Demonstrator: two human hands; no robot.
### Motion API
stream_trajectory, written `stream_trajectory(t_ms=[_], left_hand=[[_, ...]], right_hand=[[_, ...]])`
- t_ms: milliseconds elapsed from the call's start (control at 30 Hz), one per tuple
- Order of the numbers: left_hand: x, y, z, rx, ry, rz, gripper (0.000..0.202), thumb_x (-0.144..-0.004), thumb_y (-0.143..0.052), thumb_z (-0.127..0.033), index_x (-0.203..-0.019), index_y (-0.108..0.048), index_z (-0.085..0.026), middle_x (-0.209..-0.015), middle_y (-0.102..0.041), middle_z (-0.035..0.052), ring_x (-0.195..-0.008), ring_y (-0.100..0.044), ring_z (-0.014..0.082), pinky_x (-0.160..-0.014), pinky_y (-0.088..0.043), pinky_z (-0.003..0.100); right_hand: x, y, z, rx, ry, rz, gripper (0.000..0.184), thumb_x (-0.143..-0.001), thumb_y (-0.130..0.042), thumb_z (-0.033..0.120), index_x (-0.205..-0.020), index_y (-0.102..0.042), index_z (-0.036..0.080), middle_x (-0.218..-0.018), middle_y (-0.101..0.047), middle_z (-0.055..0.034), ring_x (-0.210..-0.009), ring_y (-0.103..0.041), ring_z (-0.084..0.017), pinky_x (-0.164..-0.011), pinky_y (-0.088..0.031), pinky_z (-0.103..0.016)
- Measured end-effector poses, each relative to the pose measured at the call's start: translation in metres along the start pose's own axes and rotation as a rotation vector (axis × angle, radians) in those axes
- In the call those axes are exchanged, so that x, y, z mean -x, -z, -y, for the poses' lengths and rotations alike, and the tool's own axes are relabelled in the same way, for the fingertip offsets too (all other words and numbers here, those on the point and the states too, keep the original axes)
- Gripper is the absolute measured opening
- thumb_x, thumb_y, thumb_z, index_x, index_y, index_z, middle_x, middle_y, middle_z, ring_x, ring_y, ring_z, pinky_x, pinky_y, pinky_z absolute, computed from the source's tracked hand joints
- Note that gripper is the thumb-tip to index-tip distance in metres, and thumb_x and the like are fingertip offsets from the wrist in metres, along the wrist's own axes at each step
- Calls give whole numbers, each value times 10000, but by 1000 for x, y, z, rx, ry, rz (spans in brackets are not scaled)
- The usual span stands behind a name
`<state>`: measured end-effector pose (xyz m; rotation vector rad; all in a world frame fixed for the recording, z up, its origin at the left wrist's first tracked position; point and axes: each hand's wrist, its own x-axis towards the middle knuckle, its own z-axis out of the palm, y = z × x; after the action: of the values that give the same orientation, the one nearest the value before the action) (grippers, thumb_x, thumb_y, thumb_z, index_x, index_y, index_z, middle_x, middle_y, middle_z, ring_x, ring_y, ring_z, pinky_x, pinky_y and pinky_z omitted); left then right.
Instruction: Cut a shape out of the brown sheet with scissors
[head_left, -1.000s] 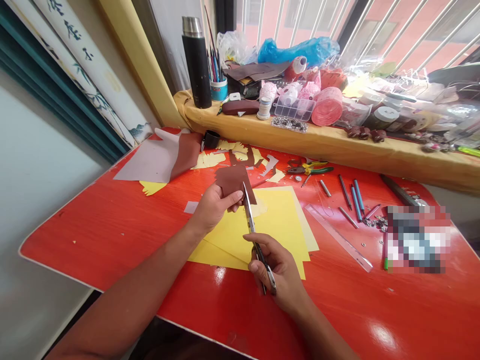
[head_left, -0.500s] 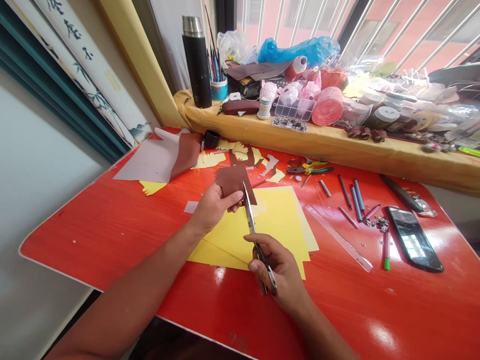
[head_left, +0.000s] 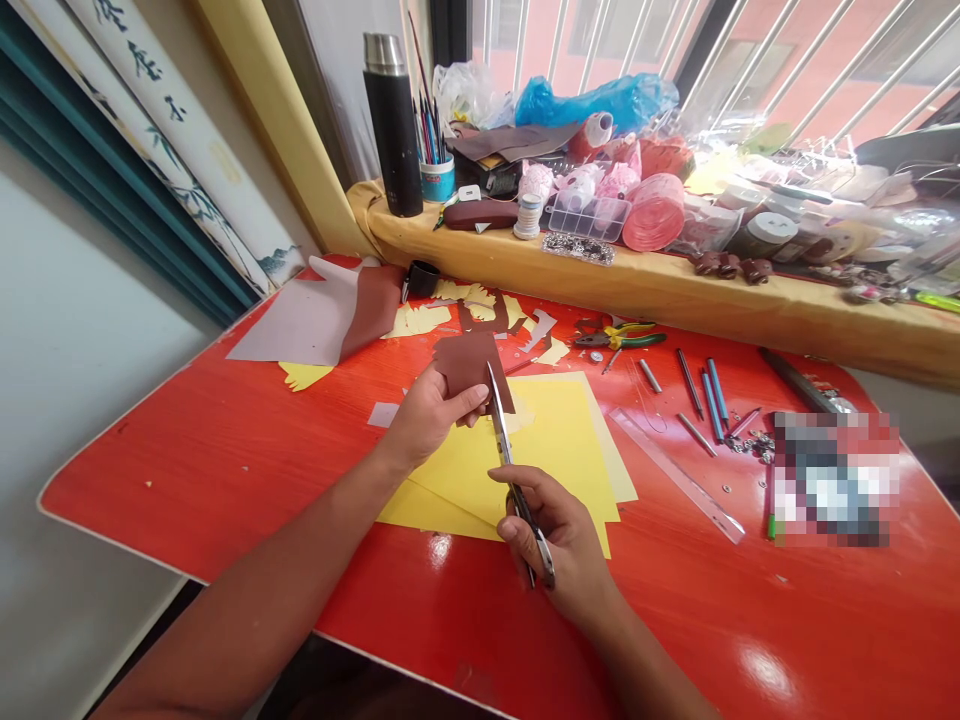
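My left hand (head_left: 427,415) pinches a small brown sheet (head_left: 469,362), leather-like, between thumb and fingers, holding it above the table. In my right hand (head_left: 562,535) is a pair of metal scissors (head_left: 501,430), with thumb and fingers at the handles. The blades point away from me and meet the brown sheet close to its right edge, beside my left thumb. Beneath both hands lie yellow sheets (head_left: 555,440) on the red table (head_left: 247,490). How far apart the blades are is hard to make out.
A larger brown piece with a pale back (head_left: 300,320) lies left. Yellow and brown scraps (head_left: 420,320) are behind my hands. Pliers (head_left: 622,335), a clear ruler (head_left: 679,475) and several pens (head_left: 716,390) lie right. A black flask (head_left: 394,140) stands on the crowded sill (head_left: 480,245).
Almost nothing differs. The brown sheet and scissor tips sit very slightly further right, and the blades look about the same. The phone at right is now blurred out.
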<state>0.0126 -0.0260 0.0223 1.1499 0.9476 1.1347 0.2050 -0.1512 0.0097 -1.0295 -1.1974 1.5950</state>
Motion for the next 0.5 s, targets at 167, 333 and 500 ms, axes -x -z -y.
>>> stream_trajectory(t_ms=[167,333,500], left_hand=[[0,0,0,-8,-5,6,327,-842,-912,-411,-944,-709,-176,-746,-704,21,-597,-565,125,-556,-437,282],[0,1,2,-28,-12,22,306,-868,-896,-418,-920,-716,-175,-733,-693,18,-593,-565,126,-561,-441,285],[1,2,3,-44,-5,48,306,-886,-886,-433,-954,-737,-174,-738,-692,13,-593,-562,124,-566,-444,285]], right_hand=[[1,-1,1,9,-7,-2,517,-999,-844,617,-1311,-742,217,-652,-522,98,-395,-474,-92,-427,-354,-241],[1,0,-2,-1,-10,3,565,-985,-841,661,-1341,-737,234,-704,-528,86,-413,-474,-88,-414,-407,-234],[1,1,-1,-5,-15,5,595,-970,-846,680,-1339,-732,228,-710,-537,85,-409,-475,-87,-416,-397,-235]])
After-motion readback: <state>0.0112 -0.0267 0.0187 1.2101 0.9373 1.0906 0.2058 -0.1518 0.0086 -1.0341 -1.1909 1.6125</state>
